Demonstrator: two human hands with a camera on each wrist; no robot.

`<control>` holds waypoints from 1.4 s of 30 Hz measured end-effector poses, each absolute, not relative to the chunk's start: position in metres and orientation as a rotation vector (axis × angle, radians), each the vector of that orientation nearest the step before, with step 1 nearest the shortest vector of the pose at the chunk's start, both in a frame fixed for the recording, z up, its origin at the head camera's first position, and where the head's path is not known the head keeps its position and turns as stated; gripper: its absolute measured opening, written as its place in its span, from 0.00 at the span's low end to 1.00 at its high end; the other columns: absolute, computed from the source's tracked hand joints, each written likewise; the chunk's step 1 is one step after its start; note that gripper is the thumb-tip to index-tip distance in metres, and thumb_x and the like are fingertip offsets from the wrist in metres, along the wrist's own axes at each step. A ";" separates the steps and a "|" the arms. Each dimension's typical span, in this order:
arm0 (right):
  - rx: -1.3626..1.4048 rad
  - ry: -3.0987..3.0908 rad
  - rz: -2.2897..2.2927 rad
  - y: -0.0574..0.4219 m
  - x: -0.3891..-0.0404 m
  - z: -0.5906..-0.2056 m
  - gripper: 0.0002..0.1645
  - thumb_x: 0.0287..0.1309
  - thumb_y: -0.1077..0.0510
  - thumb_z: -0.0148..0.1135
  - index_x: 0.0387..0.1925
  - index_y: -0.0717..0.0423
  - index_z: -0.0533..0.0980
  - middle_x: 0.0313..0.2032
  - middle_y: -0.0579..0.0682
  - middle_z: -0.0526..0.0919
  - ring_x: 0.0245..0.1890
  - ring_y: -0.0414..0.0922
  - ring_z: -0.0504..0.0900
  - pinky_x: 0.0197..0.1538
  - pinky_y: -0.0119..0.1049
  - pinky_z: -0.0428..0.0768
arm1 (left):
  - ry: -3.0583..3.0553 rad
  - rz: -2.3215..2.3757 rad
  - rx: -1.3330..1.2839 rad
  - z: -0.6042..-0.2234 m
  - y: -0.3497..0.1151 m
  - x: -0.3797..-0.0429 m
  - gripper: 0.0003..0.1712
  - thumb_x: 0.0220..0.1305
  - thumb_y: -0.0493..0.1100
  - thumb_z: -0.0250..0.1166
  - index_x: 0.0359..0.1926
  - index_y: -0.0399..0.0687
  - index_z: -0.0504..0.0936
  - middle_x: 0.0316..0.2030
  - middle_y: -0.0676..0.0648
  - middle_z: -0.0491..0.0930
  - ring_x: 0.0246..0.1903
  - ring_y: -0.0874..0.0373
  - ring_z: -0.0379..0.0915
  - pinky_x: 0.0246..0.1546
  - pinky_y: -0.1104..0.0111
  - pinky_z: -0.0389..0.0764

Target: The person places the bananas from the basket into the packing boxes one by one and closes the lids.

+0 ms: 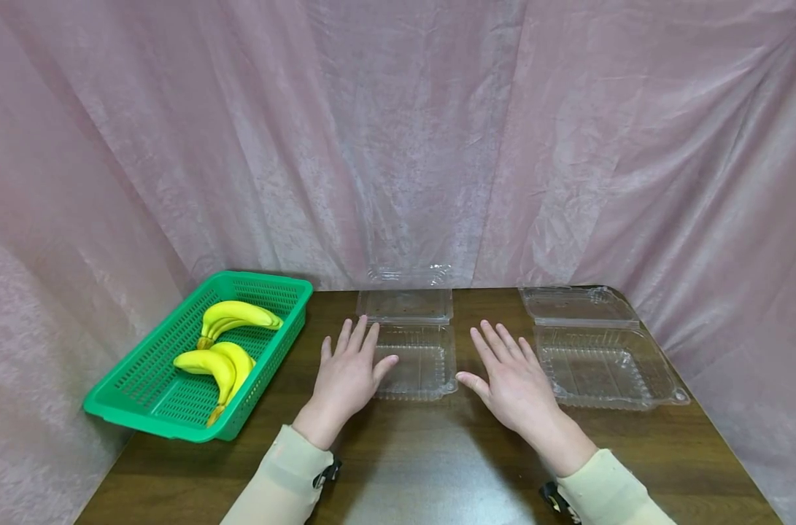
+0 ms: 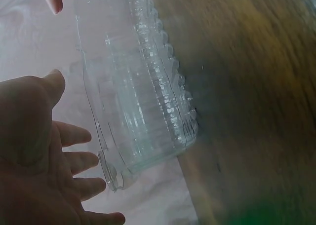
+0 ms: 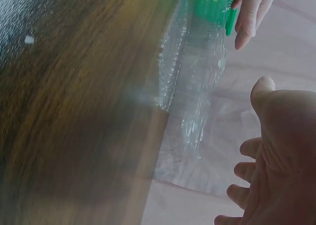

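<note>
Holding nothing in splayed left hand (image 1: 347, 375) or splayed right hand (image 1: 512, 385); could push the clear container (image 1: 422, 364), lying midway along the far edge of the tabletop (image 1: 417, 452), off backwards by bumping its near rim.

Cropped Edges, Covered Plastic, Soft Blur

In the head view, the left hand (image 1: 346, 375) hides part of the left side of the left clear container (image 1: 416, 359); the bottom edge crops both sleeves (image 1: 276, 481). In the left wrist view, a green smear (image 2: 266, 214) is too blurred to name. In the right wrist view, the right edge cuts the right hand (image 3: 294, 151), the top edge cuts the green basket (image 3: 230, 22), and a white speck (image 3: 29, 39) is too small to identify
</note>
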State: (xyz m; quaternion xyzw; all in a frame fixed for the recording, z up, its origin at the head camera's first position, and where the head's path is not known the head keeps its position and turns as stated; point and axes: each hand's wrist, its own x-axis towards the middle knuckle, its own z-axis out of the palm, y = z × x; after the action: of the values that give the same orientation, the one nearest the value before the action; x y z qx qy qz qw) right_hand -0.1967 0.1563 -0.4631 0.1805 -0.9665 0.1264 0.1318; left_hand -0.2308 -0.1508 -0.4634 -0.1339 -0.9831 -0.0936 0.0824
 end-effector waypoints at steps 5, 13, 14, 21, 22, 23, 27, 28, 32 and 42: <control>0.533 -2.821 0.375 0.153 -0.198 -0.466 0.52 0.79 0.30 0.59 0.87 0.57 0.60 0.86 0.57 0.57 0.86 0.61 0.53 0.83 0.66 0.51 | -2.948 -0.284 -0.387 -0.464 -0.153 -0.232 0.48 0.83 0.72 0.52 0.87 0.46 0.62 0.87 0.39 0.52 0.86 0.36 0.43 0.79 0.30 0.51; 0.543 -2.813 0.377 0.148 -0.198 -0.466 0.52 0.79 0.31 0.60 0.87 0.57 0.60 0.86 0.58 0.57 0.86 0.61 0.54 0.83 0.66 0.52 | -2.954 -0.291 -0.367 -0.468 -0.160 -0.235 0.48 0.83 0.72 0.52 0.87 0.47 0.62 0.87 0.38 0.53 0.86 0.36 0.44 0.79 0.29 0.50; 0.545 -2.811 0.377 0.147 -0.199 -0.467 0.52 0.79 0.31 0.60 0.87 0.57 0.60 0.86 0.58 0.57 0.86 0.61 0.54 0.83 0.66 0.52 | -2.959 -0.298 -0.364 -0.469 -0.161 -0.235 0.48 0.83 0.72 0.52 0.87 0.47 0.61 0.87 0.39 0.53 0.86 0.36 0.43 0.79 0.29 0.49; 0.563 -2.811 0.386 0.142 -0.200 -0.468 0.52 0.78 0.31 0.61 0.87 0.56 0.60 0.86 0.57 0.57 0.86 0.61 0.55 0.83 0.66 0.53 | -3.000 -0.313 -0.348 -0.469 -0.165 -0.237 0.49 0.84 0.73 0.49 0.88 0.47 0.60 0.88 0.39 0.49 0.87 0.36 0.40 0.79 0.29 0.47; 0.566 -2.815 0.383 0.141 -0.201 -0.468 0.52 0.78 0.31 0.60 0.87 0.56 0.60 0.86 0.57 0.57 0.86 0.61 0.54 0.83 0.66 0.53 | -3.004 -0.310 -0.345 -0.469 -0.166 -0.237 0.49 0.84 0.73 0.49 0.88 0.46 0.59 0.88 0.39 0.49 0.87 0.36 0.40 0.79 0.29 0.47; 0.569 -2.818 0.385 0.140 -0.201 -0.468 0.52 0.79 0.31 0.60 0.87 0.56 0.60 0.86 0.57 0.57 0.86 0.61 0.54 0.82 0.67 0.53 | -3.009 -0.306 -0.340 -0.469 -0.166 -0.237 0.49 0.84 0.73 0.49 0.88 0.46 0.59 0.88 0.39 0.49 0.87 0.36 0.39 0.79 0.29 0.47; 0.583 -2.843 0.377 0.137 -0.201 -0.470 0.52 0.79 0.30 0.59 0.87 0.56 0.59 0.86 0.57 0.57 0.86 0.60 0.54 0.82 0.67 0.53 | -3.027 -0.303 -0.321 -0.470 -0.167 -0.237 0.49 0.84 0.73 0.49 0.88 0.47 0.59 0.88 0.40 0.49 0.87 0.36 0.40 0.79 0.29 0.47; 0.587 -2.852 0.378 0.136 -0.201 -0.470 0.52 0.80 0.30 0.58 0.87 0.56 0.59 0.86 0.57 0.56 0.86 0.60 0.54 0.82 0.67 0.53 | -3.035 -0.301 -0.316 -0.470 -0.168 -0.237 0.49 0.84 0.73 0.49 0.89 0.47 0.58 0.88 0.40 0.49 0.87 0.37 0.39 0.80 0.30 0.47; 0.608 -2.881 0.381 0.132 -0.201 -0.473 0.52 0.80 0.29 0.56 0.88 0.56 0.59 0.87 0.56 0.56 0.86 0.60 0.54 0.83 0.66 0.53 | -3.051 -0.301 -0.310 -0.472 -0.169 -0.236 0.49 0.84 0.72 0.50 0.88 0.47 0.59 0.88 0.40 0.49 0.86 0.36 0.40 0.79 0.29 0.48; 0.659 -2.927 0.412 0.128 -0.205 -0.479 0.52 0.80 0.29 0.55 0.88 0.55 0.57 0.87 0.57 0.55 0.86 0.61 0.54 0.82 0.66 0.54 | -3.071 -0.352 -0.310 -0.473 -0.172 -0.237 0.48 0.84 0.71 0.51 0.89 0.46 0.58 0.88 0.39 0.49 0.86 0.36 0.39 0.79 0.30 0.48</control>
State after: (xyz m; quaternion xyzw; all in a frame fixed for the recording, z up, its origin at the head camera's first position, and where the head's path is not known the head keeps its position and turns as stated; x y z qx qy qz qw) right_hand -0.2051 0.1278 -0.4795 0.2171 -0.9650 0.1357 0.0565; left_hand -0.2371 -0.1715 -0.4734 -0.0998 -0.9884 -0.1135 0.0176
